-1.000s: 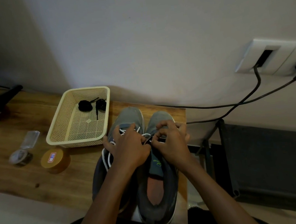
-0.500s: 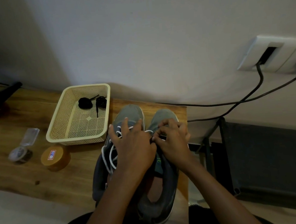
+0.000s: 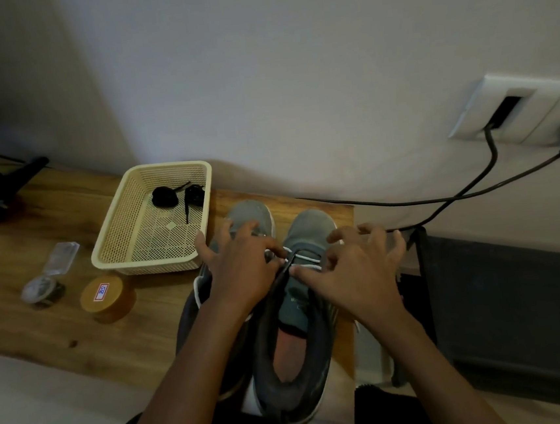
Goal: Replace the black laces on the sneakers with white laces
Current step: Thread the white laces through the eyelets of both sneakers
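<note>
A wooden table (image 3: 43, 330) stands against a pale wall (image 3: 292, 74), and the pair of grey sneakers sits on it with the heels toward the person. I judge this is so that the eyelets face up within easy reach of both hands.

Nearest, the open collar of the right sneaker (image 3: 289, 388) gapes, its tongue lying loose. Just beyond, over the lower eyelets, the two hands meet. The left hand (image 3: 243, 270) lies across the left sneaker (image 3: 247, 211), hiding most of its lacing. Its fingers are curled, and thumb and forefinger seem to pinch the white lace (image 3: 305, 259) where it crosses toward the right sneaker. The right hand (image 3: 356, 273) hovers over the right sneaker's outer side with its fingers fanned and arched, gripping nothing I can see. Its thumb tip rests at the lace crossing, probably steadying it while the left hand draws it snug. The lace thus lies directly between the two thumbs, only its lowest rows threaded.

Farther left stand a wooden-lidded jar (image 3: 107, 296) and a tape roll (image 3: 41, 289). Behind them the cream basket (image 3: 147, 264) holds the coiled black laces (image 3: 164, 196), set aside and well apart from the hands. On the far wall, cables (image 3: 407, 203) run from a socket (image 3: 514, 107).
</note>
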Motion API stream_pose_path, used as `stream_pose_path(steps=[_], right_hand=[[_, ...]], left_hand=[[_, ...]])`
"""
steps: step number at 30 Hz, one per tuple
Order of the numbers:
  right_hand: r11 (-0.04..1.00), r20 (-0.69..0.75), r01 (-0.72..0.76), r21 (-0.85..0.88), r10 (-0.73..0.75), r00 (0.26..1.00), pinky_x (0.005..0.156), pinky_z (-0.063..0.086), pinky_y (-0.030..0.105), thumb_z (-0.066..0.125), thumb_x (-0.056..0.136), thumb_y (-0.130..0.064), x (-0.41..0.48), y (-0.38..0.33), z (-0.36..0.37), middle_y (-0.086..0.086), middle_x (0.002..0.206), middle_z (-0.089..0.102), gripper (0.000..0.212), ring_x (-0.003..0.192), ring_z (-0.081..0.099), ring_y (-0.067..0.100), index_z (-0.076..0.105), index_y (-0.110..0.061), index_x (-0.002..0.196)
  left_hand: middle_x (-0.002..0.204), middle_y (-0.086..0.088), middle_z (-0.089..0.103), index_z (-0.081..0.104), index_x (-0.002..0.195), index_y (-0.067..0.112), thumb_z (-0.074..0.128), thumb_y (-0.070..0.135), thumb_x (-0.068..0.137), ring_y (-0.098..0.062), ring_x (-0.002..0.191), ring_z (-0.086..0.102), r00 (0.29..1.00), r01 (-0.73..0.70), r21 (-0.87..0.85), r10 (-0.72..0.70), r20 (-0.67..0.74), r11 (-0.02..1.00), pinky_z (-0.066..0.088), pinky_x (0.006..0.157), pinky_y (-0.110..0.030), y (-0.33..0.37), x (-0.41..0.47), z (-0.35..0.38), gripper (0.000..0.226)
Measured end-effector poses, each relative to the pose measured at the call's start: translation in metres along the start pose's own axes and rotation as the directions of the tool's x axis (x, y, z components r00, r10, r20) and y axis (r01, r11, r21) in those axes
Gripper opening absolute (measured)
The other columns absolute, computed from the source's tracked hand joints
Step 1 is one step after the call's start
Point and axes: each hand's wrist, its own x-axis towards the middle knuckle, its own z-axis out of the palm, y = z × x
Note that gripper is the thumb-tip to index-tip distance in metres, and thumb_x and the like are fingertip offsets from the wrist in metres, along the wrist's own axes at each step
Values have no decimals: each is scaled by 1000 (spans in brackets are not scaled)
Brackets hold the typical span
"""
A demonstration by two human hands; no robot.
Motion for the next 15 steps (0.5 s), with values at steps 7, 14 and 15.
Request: stream_pose_path(steps=[7,14,15], right_hand=[[995,5,58,-83,-58,998,112,-5,53,61,76,-46,-5,6,-2,-14,144,37,24,139,8,23,69,-23,80],[999,-218,-16,-30,9,976,109,4,55,70,73,-29,-7,7,13,-3,131,55,14,133,26,30,75,-16,77],[999,-241,-33,-42,22,970,108,4,56,72,71,-31,-8,7,16,-2,129,57,16,132,28,32,75,-16,76]], left_hand=[[146,13,36,67,93,40,60,49,86,-21,143,8,999,30,-27,-30,33,999,-6,112,-57,2,3,-1,14],[147,12,35,67,95,40,59,50,86,-22,143,9,999,25,-17,-24,22,1000,-6,112,-57,3,1,-2,15],[148,12,34,67,97,41,59,49,86,-21,143,8,1000,20,-12,-20,24,1000,-7,111,-57,4,0,-2,16]])
